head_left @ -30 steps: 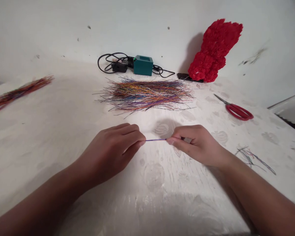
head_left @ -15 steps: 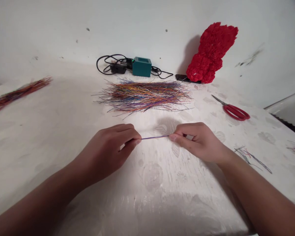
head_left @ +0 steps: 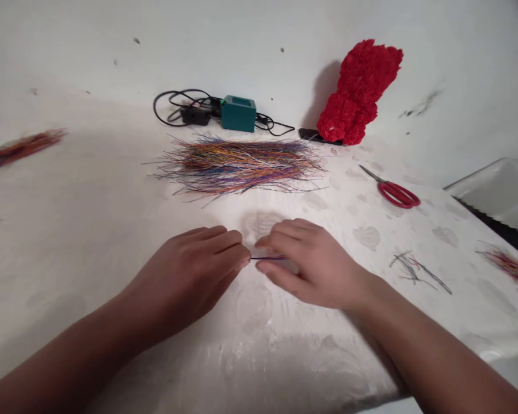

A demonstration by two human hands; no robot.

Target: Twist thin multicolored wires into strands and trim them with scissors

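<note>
Thin purple wire (head_left: pixel 267 258) is stretched roughly level in the lower middle of the frame, with only a short length exposed between the two hands. The left hand (head_left: pixel 190 276) is curled, its fingers (head_left: pixel 216 244) drawn together, and the wire's left end is closed in at the fingertips. The right hand (head_left: pixel 311 263) is arched over the wire, which is passed between the thumb (head_left: pixel 270 273) and the fingers (head_left: pixel 291 236). Whether it is firmly pinched there cannot be told, as the contact is hidden. The two hands are just apart, and both are held over a white embossed tabletop (head_left: pixel 112 201).

Directly above the hands, a wide heap of multicoloured wire strands (head_left: pixel 237 167) is laid out, its strands lying mostly side to side. Farther up, against the white wall (head_left: pixel 90 46), a teal box (head_left: pixel 238 113) is tangled in black cables (head_left: pixel 176 106). Just right of it, a flat black object (head_left: pixel 315 135) lies touching the foot of a ruffled red object (head_left: pixel 356 92), which is leaned against the wall. Red-handled scissors (head_left: pixel 395 194) are lying at the right, above a small tangle of dark wires (head_left: pixel 416 271). A blurred wire bundle (head_left: pixel 507 269) lies at the right edge, and another (head_left: pixel 21 149) lies at the upper left.
</note>
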